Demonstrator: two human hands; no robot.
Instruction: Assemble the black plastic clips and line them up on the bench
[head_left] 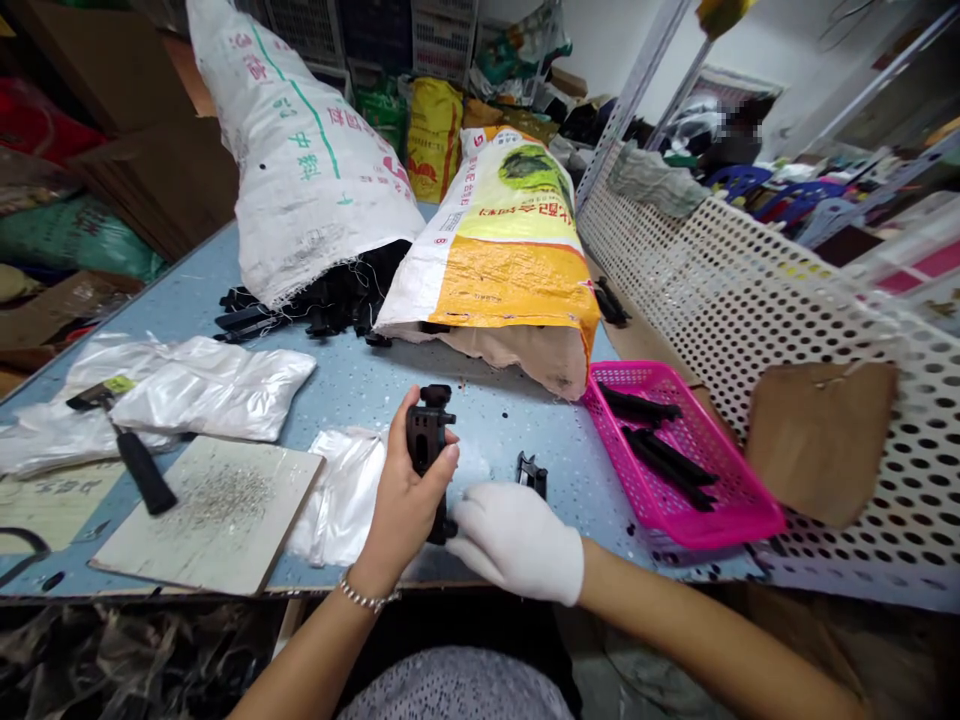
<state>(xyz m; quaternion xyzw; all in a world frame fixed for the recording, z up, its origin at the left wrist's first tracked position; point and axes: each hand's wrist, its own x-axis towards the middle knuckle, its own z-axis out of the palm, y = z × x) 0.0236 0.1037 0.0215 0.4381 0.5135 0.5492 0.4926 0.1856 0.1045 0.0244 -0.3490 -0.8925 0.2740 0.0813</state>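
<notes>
My bare left hand [401, 500] is wrapped round a black plastic part [427, 430], a long piece with a slot and a knob at its top, held upright over the table's front. My right hand [517, 540], in a white glove, has its fingers closed at the lower end of that same part; its fingertips are partly hidden. Just behind the glove a small black clip-like piece [532, 474] lies on the blue table [480, 380]. To the right, a pink basket [720, 530] holds several long black parts [667, 455].
A white sack [315, 190] spills black parts at the back, beside an orange and white sack [517, 270]. At left lie clear plastic bags [217, 385], a hammer [142, 470] and a board [202, 510] with small metal bits. A perforated white panel [750, 290] borders the right.
</notes>
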